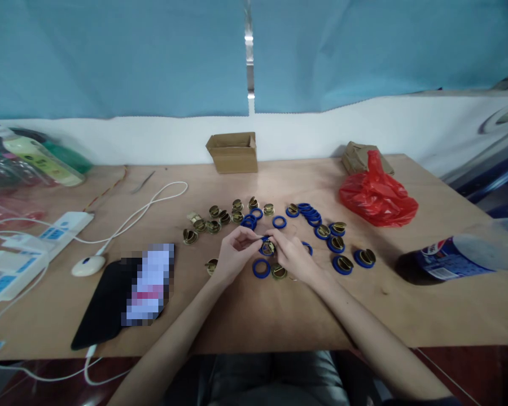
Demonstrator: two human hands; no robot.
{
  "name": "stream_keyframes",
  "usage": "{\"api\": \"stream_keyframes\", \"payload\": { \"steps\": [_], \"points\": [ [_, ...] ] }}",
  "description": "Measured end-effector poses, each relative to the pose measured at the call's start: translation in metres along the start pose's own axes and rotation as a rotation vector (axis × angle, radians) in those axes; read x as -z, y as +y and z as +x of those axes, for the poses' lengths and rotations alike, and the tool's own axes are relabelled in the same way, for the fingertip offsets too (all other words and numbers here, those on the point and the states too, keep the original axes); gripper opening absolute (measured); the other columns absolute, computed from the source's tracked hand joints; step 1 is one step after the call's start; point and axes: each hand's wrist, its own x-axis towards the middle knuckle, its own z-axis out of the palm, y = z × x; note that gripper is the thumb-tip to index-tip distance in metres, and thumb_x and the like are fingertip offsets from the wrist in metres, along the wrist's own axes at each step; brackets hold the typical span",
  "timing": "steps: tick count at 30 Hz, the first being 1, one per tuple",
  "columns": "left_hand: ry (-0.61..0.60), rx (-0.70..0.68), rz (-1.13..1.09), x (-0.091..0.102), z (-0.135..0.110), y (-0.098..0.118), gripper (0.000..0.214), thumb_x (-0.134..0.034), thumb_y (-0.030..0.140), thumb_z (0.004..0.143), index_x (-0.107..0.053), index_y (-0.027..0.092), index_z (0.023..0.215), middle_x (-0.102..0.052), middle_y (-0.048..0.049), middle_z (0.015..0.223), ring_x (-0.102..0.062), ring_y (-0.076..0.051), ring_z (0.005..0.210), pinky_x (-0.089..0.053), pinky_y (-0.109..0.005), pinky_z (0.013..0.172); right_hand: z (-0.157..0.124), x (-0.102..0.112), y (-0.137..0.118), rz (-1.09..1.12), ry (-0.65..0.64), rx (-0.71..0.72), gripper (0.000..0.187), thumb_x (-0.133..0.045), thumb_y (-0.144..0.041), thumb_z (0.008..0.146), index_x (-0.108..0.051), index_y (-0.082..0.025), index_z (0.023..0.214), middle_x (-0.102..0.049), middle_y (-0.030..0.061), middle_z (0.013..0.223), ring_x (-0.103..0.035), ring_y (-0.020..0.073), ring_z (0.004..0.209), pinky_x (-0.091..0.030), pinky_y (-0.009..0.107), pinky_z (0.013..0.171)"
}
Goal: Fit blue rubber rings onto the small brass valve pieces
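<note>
Both hands, left (233, 252) and right (294, 256), pinched together on one brass fitting with blue ring (267, 246), held just above the table (279, 321), between bare fittings (214, 219) and ringed ones (342, 262)

Your hands meet mid-table with bare wood (279, 316) between them and the near edge, so you can draw back freely. Ahead, brass caps (214, 219) and blue rings (308, 213) crowd an arc from left to right, with a loose ring (261, 268) and cap (278, 272) just under your fingers. A mouse (88, 265), its cord (152, 204) and a black pad (105, 301) block the left; a red bag (376, 194) and a lying bottle (449, 256) block the right.
</note>
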Motion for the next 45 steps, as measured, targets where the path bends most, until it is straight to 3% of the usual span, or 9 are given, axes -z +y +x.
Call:
{"api": "stream_keyframes", "payload": {
  "steps": [6,11,14,18,25,32,40,45],
  "points": [
    [0.01,-0.011,0.003,-0.001,-0.002,0.0,0.029,-0.084,0.034,0.069,-0.059,0.019,0.071,-0.074,-0.0031,0.079,-0.07,-0.018,0.078,-0.055,-0.03,0.073,0.001,-0.001,-0.002,-0.009,0.015,-0.023,0.026,-0.041,-0.013,0.096,-0.063,-0.022,0.107,-0.072,0.0061,0.087,-0.068,0.0206,0.081,-0.046,0.027,0.069],
    [0.055,-0.003,-0.044,-0.002,-0.001,-0.003,0.034,-0.084,0.036,0.069,-0.055,0.019,0.069,-0.073,-0.0017,0.08,-0.068,-0.016,0.076,-0.055,-0.03,0.075,0.004,0.003,-0.014,0.081,0.055,-0.141,0.026,-0.038,-0.029,0.104,-0.063,-0.022,0.101,-0.069,0.0038,0.081,-0.068,0.0194,0.075,-0.047,0.028,0.067],
    [0.12,-0.012,-0.097,0.0,0.001,-0.004,0.035,-0.084,0.038,0.07,-0.054,0.019,0.072,-0.07,0.0004,0.079,-0.067,-0.014,0.076,-0.055,-0.03,0.079,0.005,0.003,-0.016,0.267,0.014,-0.236,0.03,-0.033,-0.036,0.106,-0.06,-0.022,0.113,-0.064,-0.0009,0.071,-0.064,0.0157,0.061,-0.048,0.027,0.062],
    [0.152,0.019,-0.192,0.004,0.005,-0.003,0.037,-0.085,0.04,0.069,-0.054,0.02,0.076,-0.07,0.0005,0.087,-0.067,-0.014,0.081,-0.055,-0.03,0.08,0.005,0.0,-0.014,0.374,-0.02,-0.246,0.031,-0.038,-0.035,0.105,-0.054,-0.021,0.127,-0.065,-0.0011,0.077,-0.064,0.0133,0.06,-0.051,0.026,0.061],
    [0.062,0.042,-0.195,0.001,0.0,0.003,0.03,-0.083,0.036,0.07,-0.061,0.02,0.083,-0.07,-0.0009,0.092,-0.067,-0.017,0.088,-0.056,-0.033,0.083,0.006,0.0,-0.012,0.393,0.038,-0.249,0.03,-0.04,-0.035,0.103,-0.059,-0.018,0.119,-0.065,-0.0016,0.068,-0.066,0.0148,0.064,-0.053,0.028,0.065],
    [-0.002,-0.009,-0.187,0.002,0.001,0.0,0.043,-0.088,0.02,0.063,-0.062,0.021,0.097,-0.072,-0.0019,0.099,-0.069,-0.016,0.095,-0.054,-0.029,0.089,0.008,0.0,-0.014,0.477,0.076,-0.284,0.026,-0.045,-0.035,0.099,-0.059,-0.018,0.114,-0.065,-0.0006,0.069,-0.066,0.0158,0.066,-0.054,0.03,0.066],
    [-0.027,0.009,-0.217,0.004,0.001,-0.006,0.052,-0.086,0.016,0.066,-0.055,0.023,0.107,-0.075,-0.0031,0.1,-0.073,-0.017,0.092,-0.058,-0.031,0.087,0.009,0.0,-0.012,0.541,0.109,-0.254,0.015,-0.051,-0.032,0.096,-0.056,-0.02,0.103,-0.06,-0.0034,0.068,-0.061,0.0127,0.058,-0.05,0.027,0.061],
    [-0.072,-0.016,-0.17,0.005,0.002,-0.005,0.051,-0.084,0.016,0.069,-0.057,0.022,0.112,-0.076,-0.0044,0.102,-0.073,-0.017,0.092,-0.059,-0.031,0.087,0.009,0.001,-0.014,0.6,0.083,-0.286,0.019,-0.052,-0.04,0.096,-0.056,-0.021,0.098,-0.064,-0.0008,0.072,-0.062,0.0136,0.062,-0.052,0.028,0.063]
  ]
}}
